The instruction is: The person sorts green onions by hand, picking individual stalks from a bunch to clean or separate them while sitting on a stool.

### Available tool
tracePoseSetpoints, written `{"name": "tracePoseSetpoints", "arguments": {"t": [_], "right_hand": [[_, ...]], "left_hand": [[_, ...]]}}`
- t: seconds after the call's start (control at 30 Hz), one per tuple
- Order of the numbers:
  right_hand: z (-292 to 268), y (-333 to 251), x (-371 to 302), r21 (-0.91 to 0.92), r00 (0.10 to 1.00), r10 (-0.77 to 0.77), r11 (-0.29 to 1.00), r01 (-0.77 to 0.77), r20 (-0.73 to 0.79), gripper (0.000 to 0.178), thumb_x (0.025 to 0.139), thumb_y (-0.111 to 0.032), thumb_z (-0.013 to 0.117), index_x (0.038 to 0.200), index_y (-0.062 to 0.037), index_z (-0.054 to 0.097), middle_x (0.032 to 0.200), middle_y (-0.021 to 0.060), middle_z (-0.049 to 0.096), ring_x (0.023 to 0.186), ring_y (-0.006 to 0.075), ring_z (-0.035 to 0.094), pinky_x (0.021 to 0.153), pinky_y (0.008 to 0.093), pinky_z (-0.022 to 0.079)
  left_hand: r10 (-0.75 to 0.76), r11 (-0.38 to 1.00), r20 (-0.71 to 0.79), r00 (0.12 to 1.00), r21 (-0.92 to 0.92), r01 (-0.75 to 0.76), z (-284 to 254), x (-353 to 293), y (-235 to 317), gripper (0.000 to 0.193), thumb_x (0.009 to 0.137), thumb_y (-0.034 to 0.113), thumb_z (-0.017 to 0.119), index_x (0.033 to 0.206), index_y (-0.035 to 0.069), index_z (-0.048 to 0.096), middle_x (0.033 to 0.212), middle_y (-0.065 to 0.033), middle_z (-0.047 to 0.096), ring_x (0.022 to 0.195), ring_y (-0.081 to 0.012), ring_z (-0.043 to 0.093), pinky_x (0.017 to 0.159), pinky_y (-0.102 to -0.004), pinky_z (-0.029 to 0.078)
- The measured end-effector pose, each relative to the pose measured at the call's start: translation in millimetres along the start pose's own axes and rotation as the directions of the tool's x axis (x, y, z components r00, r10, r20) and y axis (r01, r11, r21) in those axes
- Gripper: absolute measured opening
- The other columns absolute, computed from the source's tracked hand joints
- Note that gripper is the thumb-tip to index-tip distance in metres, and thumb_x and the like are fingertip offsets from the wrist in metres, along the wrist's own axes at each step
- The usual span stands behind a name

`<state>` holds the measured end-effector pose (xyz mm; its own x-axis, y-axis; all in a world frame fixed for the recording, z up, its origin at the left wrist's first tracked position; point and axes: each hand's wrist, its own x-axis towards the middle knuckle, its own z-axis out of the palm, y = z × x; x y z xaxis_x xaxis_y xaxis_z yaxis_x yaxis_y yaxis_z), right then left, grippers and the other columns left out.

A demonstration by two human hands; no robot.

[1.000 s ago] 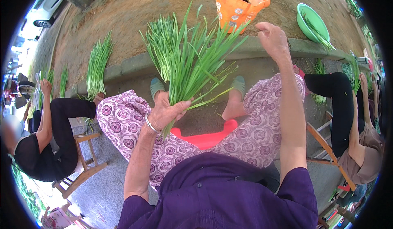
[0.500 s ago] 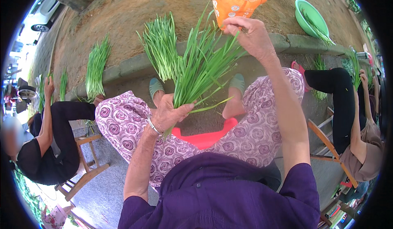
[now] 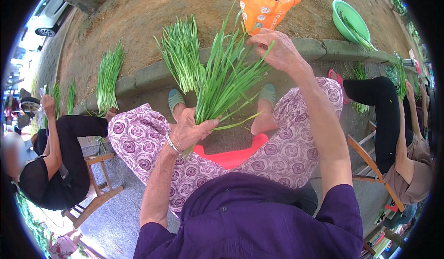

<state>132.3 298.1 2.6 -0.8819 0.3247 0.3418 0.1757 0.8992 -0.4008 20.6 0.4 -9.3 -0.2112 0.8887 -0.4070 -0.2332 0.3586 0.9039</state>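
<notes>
Curb edge behind green bunch in left hand, pavement between feet

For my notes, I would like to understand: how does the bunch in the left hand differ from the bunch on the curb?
The held bunch is in the grip of the left hand, while the lying bunch rests across the curb. The held bunch fans out loosely; the lying bunch looks more compact. Both have long, thin, green leaves.
</notes>
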Motion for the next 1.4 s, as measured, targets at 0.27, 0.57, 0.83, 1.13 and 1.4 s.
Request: {"name": "tracePoseSetpoints", "arguments": {"t": [0.27, 0.57, 0.83, 1.13, 1.4], "right_hand": [[-7, 5, 2, -0.063, 0.992, 0.106, 0.993, -0.102, 0.066, 0.011, 0.076, -0.01, 0.06, 0.085, -0.0061, 0.065, 0.084, 0.011, 0.061, 0.083, 0.0311, 0.061, 0.074, 0.0401, 0.048], [-18, 9, 2, -0.04, 0.985, 0.17, 0.985, -0.17, 0.001, 0.013, 0.081, -0.013, 0.058, 0.087, -0.0048, 0.065, 0.084, 0.0117, 0.063, 0.085, 0.0311, 0.062, 0.074, 0.0416, 0.047], [-14, 10, 18, 0.424, 0.888, 0.459, 0.8, -0.425, 0.025, 0.034, 0.083, -0.031, 0.065, 0.072, 0.0007, 0.063, 0.056, 0.0027, 0.054, 0.052, 0.0117, 0.051, 0.052, 0.0313, 0.042], [-8, 11, 23, 0.459, 0.794, 0.548, 0.652, -0.603, 0.265, 0.03, 0.079, -0.03, 0.067, 0.064, -0.0047, 0.063, 0.053, -0.0029, 0.047, 0.049, 0.0081, 0.044, 0.046, 0.0271, 0.036], [-15, 22, 16, 0.712, 0.815, 0.494, 0.451, -0.539, 0.304, 0.021, 0.078, -0.027, 0.07, 0.074, -0.0067, 0.068, 0.066, -0.0027, 0.06, 0.053, 0.0047, 0.052, 0.048, 0.0215, 0.04]], "left_hand": [[-0.004, 1.0, 0.009, 1.0, -0.002, 0.004, -3, -1, -3, 0.021, 0.089, 0.021, 0.065, 0.098, 0.002, 0.066, 0.064, 0.0032, 0.052, 0.053, -0.0044, 0.046, 0.045, -0.0212, 0.037], [-0.062, 0.998, 0.023, 0.998, 0.007, 0.062, -4, -2, -1, 0.018, 0.087, 0.01, 0.065, 0.1, -0.002, 0.06, 0.071, -0.0004, 0.052, 0.054, -0.0065, 0.043, 0.047, -0.0236, 0.037], [-0.03, 0.999, 0.035, 0.999, 0.038, 0.028, -1, 0, -6, 0.022, 0.089, 0.02, 0.065, 0.099, 0.001, 0.066, 0.065, 0.0047, 0.052, 0.054, -0.0034, 0.045, 0.045, -0.0202, 0.035], [-0.101, 0.989, 0.06, 0.993, 0.11, 0.094, 0, 0, 4, 0.024, 0.085, 0.007, 0.065, 0.105, -0.004, 0.059, 0.083, -0.0033, 0.06, 0.06, -0.0067, 0.051, 0.051, -0.0229, 0.044], [-0.082, 0.994, 0.058, 0.995, 0.078, 0.078, -2, 0, -2, 0.021, 0.085, 0.006, 0.063, 0.104, -0.004, 0.059, 0.085, -0.0041, 0.058, 0.063, -0.0077, 0.052, 0.05, -0.0232, 0.043]]}}
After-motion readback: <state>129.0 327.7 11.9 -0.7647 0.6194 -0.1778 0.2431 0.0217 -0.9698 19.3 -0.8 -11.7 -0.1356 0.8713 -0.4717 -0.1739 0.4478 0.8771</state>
